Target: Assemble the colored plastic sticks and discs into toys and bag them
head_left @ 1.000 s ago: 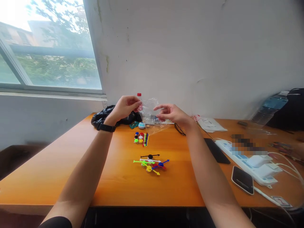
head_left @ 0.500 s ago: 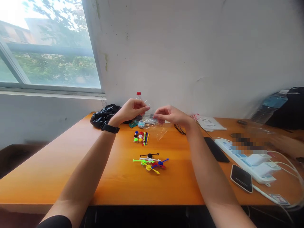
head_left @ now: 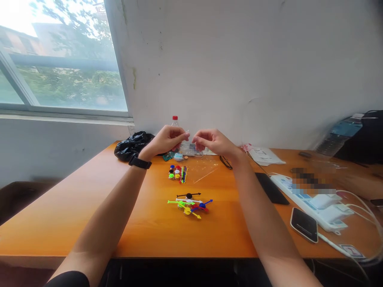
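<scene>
My left hand (head_left: 171, 139), with a dark band on its wrist, is raised over the far part of the table in a pinch on a clear plastic bag (head_left: 205, 172). Opposite it, a small gap away, my right hand (head_left: 214, 142) is also pinched on the thin film, which is hard to make out. Below the hands lie small coloured caps (head_left: 174, 172) in rows beside a bundle of thin coloured sticks (head_left: 183, 174). Nearer to me is a cluster of coloured arrow spinners (head_left: 189, 204) in black, white, green, yellow, blue and red.
A black plastic bag (head_left: 133, 146) and a red-capped bottle (head_left: 175, 118) stand at the back. To the right are a white power strip (head_left: 311, 205) with cables, a phone (head_left: 304, 225), a dark flat pad (head_left: 272, 189) and white packets (head_left: 266, 156). Another person's blurred arm reaches in there.
My right hand has risen slightly and my fingertips are closer together. The clear film between and below my hands has shifted, now showing lower and to the right.
</scene>
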The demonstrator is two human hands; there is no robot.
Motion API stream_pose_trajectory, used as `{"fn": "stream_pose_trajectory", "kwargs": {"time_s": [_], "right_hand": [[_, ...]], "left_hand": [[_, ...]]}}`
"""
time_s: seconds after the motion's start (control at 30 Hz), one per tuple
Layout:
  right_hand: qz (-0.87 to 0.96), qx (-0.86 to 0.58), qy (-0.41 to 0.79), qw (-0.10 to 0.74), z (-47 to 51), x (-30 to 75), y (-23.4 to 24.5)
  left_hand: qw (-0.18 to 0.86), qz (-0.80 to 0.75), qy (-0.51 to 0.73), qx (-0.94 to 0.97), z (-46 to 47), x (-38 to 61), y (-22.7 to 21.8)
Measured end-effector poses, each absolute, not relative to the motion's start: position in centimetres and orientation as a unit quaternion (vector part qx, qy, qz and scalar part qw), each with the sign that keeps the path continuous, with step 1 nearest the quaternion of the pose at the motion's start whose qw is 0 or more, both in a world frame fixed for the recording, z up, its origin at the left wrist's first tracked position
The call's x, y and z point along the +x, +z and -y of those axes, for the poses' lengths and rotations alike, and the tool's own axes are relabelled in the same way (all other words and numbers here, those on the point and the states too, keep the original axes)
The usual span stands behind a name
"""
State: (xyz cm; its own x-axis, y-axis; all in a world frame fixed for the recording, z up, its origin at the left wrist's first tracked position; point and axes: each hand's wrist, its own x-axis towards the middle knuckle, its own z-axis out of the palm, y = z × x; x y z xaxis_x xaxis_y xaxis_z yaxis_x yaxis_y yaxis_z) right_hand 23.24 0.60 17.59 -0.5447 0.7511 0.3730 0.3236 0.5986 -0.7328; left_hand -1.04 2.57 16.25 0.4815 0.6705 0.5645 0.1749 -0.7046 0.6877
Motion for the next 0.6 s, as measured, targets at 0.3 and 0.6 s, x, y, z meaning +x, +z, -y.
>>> {"fn": "stream_pose_trajectory", "kwargs": {"time_s": [0.3, 0.6], "right_hand": [[0.809, -0.341, 0.322, 0.355, -0.7, 23.7, 17.7], [0.767, -0.331, 0.324, 0.445, -0.6, 25.1, 18.2]], "left_hand": [[0.215, -0.273, 0.538, 0.768, -3.5, -1.0, 15.9], [0.209, -0.284, 0.623, 0.698, -5.0, -1.6, 15.6]]}}
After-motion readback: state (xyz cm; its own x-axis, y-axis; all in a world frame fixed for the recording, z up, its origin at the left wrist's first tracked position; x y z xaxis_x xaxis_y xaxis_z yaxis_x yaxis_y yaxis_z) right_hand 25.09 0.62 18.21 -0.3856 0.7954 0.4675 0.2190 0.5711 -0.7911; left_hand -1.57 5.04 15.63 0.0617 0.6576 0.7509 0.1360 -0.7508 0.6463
